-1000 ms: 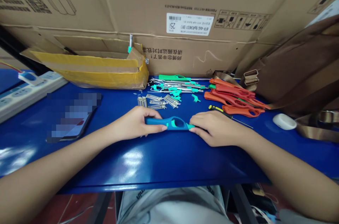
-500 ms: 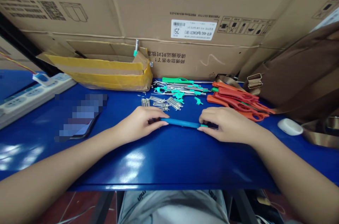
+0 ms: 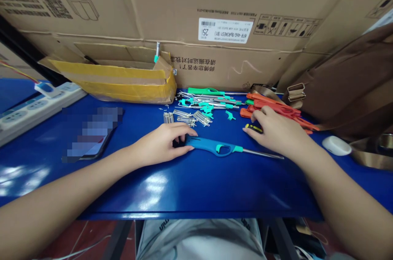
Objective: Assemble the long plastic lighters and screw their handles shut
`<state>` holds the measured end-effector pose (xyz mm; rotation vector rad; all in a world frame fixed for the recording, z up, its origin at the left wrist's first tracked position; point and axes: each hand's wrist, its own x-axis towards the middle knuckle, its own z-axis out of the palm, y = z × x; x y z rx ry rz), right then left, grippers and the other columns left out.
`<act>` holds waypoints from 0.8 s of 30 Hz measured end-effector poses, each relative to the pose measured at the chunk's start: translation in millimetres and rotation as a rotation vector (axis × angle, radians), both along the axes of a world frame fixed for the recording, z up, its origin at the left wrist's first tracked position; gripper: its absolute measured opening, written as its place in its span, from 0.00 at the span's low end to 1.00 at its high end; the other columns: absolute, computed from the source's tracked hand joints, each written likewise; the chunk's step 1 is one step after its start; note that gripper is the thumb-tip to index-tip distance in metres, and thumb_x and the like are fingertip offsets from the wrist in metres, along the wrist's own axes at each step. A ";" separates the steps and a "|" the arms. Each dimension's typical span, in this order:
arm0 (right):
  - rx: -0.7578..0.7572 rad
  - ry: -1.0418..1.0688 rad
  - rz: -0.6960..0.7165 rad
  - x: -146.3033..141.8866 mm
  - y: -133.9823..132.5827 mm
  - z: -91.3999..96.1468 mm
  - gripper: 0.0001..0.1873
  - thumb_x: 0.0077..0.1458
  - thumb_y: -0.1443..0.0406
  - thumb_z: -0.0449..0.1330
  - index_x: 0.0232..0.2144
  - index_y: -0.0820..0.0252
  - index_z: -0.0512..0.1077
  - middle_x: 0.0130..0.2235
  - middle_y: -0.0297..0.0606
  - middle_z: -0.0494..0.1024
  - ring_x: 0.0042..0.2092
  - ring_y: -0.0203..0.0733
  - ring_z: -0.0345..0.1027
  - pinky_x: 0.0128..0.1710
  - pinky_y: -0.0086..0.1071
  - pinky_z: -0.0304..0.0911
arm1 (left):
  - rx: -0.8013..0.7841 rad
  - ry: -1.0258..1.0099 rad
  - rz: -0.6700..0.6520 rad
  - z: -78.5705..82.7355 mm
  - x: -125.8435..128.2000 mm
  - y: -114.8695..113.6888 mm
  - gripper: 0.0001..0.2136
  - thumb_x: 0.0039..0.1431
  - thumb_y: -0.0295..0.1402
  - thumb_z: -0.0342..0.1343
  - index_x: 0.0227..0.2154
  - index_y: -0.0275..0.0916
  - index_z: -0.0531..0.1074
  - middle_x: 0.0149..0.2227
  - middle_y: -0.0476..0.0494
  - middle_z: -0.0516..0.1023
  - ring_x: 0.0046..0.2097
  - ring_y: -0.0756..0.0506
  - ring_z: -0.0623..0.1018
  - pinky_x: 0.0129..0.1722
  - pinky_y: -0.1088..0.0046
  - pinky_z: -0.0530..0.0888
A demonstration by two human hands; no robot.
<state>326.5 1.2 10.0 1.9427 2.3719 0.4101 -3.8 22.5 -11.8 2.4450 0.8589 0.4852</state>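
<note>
A blue gas lighter (image 3: 204,143) with a teal trigger and a long metal tube lies across the blue table in front of me. Its rear end is between the thumb and fingers of my left hand (image 3: 167,141), which is closed on it. Farther right, my right hand (image 3: 274,131) has its thumb and fingers about a black-and-yellow tool handle (image 3: 254,128); the rest of that tool is hidden. Just behind my right hand lies a pile of orange-red lighter shells (image 3: 273,106). Clear lighter fuel tanks (image 3: 186,118) sit beyond my left hand.
Metal tubes and teal parts (image 3: 211,102) lie heaped at the back. A yellow-taped carton (image 3: 123,86) stands behind, before a big cardboard box (image 3: 153,14). At left are a phone (image 3: 95,135) and a power strip (image 3: 37,106); at right, a white mouse-like object (image 3: 337,145) and a brown bag (image 3: 353,75).
My right hand has left the lighter's front and moved up and right, where it now holds the black-and-yellow handle. The lighter has turned to show its broad side; my left hand stays on it.
</note>
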 end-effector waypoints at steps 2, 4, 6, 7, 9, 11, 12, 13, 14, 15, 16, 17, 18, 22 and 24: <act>-0.097 -0.060 -0.018 4.3 1.1 -2.1 0.19 0.64 0.51 0.56 0.42 0.61 0.73 0.46 0.51 0.75 0.38 0.55 0.77 0.23 0.36 0.52 | -0.006 0.012 0.009 -1.7 -0.5 1.2 0.14 0.63 0.36 0.61 0.50 0.38 0.76 0.42 0.44 0.78 0.38 0.48 0.76 0.40 0.71 0.74; -0.157 -0.092 -0.016 5.2 1.1 -2.6 0.18 0.65 0.53 0.55 0.42 0.62 0.73 0.47 0.53 0.75 0.37 0.56 0.77 0.25 0.37 0.55 | -0.018 0.026 0.001 -2.7 -0.7 1.9 0.16 0.64 0.36 0.61 0.52 0.38 0.75 0.43 0.43 0.77 0.38 0.48 0.75 0.42 0.70 0.74; -0.162 -0.076 0.018 3.3 0.7 -1.4 0.16 0.66 0.55 0.54 0.42 0.62 0.72 0.47 0.53 0.75 0.37 0.56 0.77 0.27 0.38 0.57 | -0.035 0.022 -0.010 -3.1 -0.4 1.8 0.16 0.64 0.36 0.60 0.53 0.38 0.75 0.45 0.42 0.76 0.39 0.48 0.75 0.43 0.70 0.74; -0.148 -0.037 0.039 1.7 0.7 -0.5 0.16 0.67 0.55 0.53 0.42 0.62 0.71 0.47 0.53 0.76 0.37 0.55 0.76 0.28 0.38 0.58 | -0.046 0.015 -0.013 -3.2 0.0 1.4 0.16 0.65 0.36 0.60 0.53 0.38 0.75 0.45 0.42 0.75 0.39 0.48 0.75 0.43 0.70 0.74; -0.103 0.117 0.069 -2.1 1.4 1.8 0.15 0.68 0.55 0.52 0.40 0.60 0.70 0.41 0.49 0.79 0.36 0.53 0.76 0.29 0.37 0.60 | -0.057 0.001 0.005 -3.3 1.3 -0.2 0.15 0.65 0.36 0.60 0.52 0.39 0.75 0.45 0.42 0.74 0.39 0.48 0.75 0.42 0.70 0.74; -0.036 0.353 0.081 -6.6 3.3 4.2 0.14 0.67 0.54 0.53 0.38 0.58 0.68 0.33 0.42 0.78 0.31 0.48 0.74 0.28 0.35 0.60 | -0.074 -0.003 0.020 -3.4 2.9 -2.6 0.15 0.63 0.36 0.61 0.51 0.39 0.76 0.42 0.43 0.73 0.38 0.48 0.75 0.40 0.70 0.74; 0.005 0.475 0.094 -9.3 4.3 5.7 0.14 0.67 0.53 0.54 0.38 0.57 0.68 0.29 0.38 0.77 0.28 0.45 0.71 0.27 0.34 0.61 | -0.079 -0.004 0.025 -3.5 3.7 -4.1 0.14 0.62 0.37 0.62 0.50 0.39 0.76 0.41 0.44 0.73 0.38 0.47 0.75 0.40 0.70 0.74; 0.046 0.588 0.114 -12.5 5.3 7.7 0.14 0.66 0.52 0.55 0.39 0.57 0.67 0.27 0.35 0.75 0.25 0.42 0.69 0.26 0.33 0.61 | -0.084 -0.001 0.024 -3.5 4.6 -5.6 0.14 0.61 0.37 0.63 0.48 0.40 0.77 0.40 0.44 0.73 0.37 0.47 0.75 0.40 0.70 0.74; 0.090 0.690 0.143 -16.2 6.0 10.4 0.15 0.65 0.51 0.56 0.41 0.57 0.67 0.25 0.33 0.73 0.24 0.40 0.66 0.25 0.33 0.61 | -0.088 0.008 0.021 -3.5 5.4 -7.1 0.14 0.61 0.37 0.64 0.48 0.40 0.77 0.40 0.45 0.72 0.38 0.47 0.75 0.40 0.70 0.74; 0.119 0.770 0.170 -20.7 6.4 13.8 0.17 0.64 0.50 0.57 0.42 0.56 0.67 0.25 0.31 0.71 0.23 0.39 0.64 0.24 0.32 0.61 | -0.090 0.010 0.020 -3.6 6.2 -8.7 0.14 0.59 0.36 0.65 0.47 0.40 0.77 0.39 0.45 0.72 0.39 0.46 0.75 0.40 0.70 0.74; 0.125 0.836 0.191 -26.0 6.6 17.9 0.18 0.63 0.49 0.58 0.44 0.56 0.68 0.25 0.31 0.71 0.23 0.38 0.64 0.24 0.32 0.61 | -0.098 0.016 0.013 -3.6 6.9 -10.2 0.14 0.58 0.35 0.65 0.47 0.40 0.78 0.39 0.45 0.72 0.39 0.46 0.75 0.39 0.70 0.73; 0.134 0.897 0.211 -32.1 6.8 22.4 0.19 0.62 0.49 0.60 0.44 0.56 0.68 0.26 0.32 0.71 0.23 0.38 0.63 0.23 0.31 0.61 | -0.110 0.012 0.014 -3.6 7.5 -11.7 0.15 0.57 0.35 0.66 0.46 0.40 0.78 0.39 0.45 0.72 0.39 0.46 0.75 0.39 0.70 0.74; 0.112 0.950 0.214 -39.0 7.1 27.0 0.19 0.62 0.49 0.60 0.44 0.57 0.70 0.27 0.34 0.72 0.25 0.38 0.65 0.23 0.32 0.63 | -0.121 0.010 0.015 -3.6 8.0 -13.0 0.15 0.56 0.35 0.66 0.46 0.39 0.78 0.39 0.45 0.72 0.38 0.46 0.75 0.40 0.70 0.74; 0.031 1.252 0.358 -72.9 14.9 38.3 0.14 0.63 0.53 0.61 0.43 0.56 0.72 0.37 0.38 0.78 0.31 0.39 0.73 0.31 0.34 0.74 | -0.145 0.011 -0.002 -3.7 9.3 -16.6 0.15 0.56 0.36 0.67 0.46 0.38 0.78 0.38 0.45 0.72 0.37 0.46 0.75 0.39 0.70 0.74; -0.041 1.375 0.426 -91.5 22.5 35.8 0.14 0.62 0.55 0.63 0.44 0.56 0.72 0.43 0.40 0.79 0.38 0.41 0.77 0.39 0.37 0.77 | -0.124 0.018 -0.022 -3.8 9.2 -17.5 0.16 0.57 0.36 0.66 0.48 0.38 0.79 0.39 0.44 0.73 0.38 0.45 0.76 0.41 0.70 0.74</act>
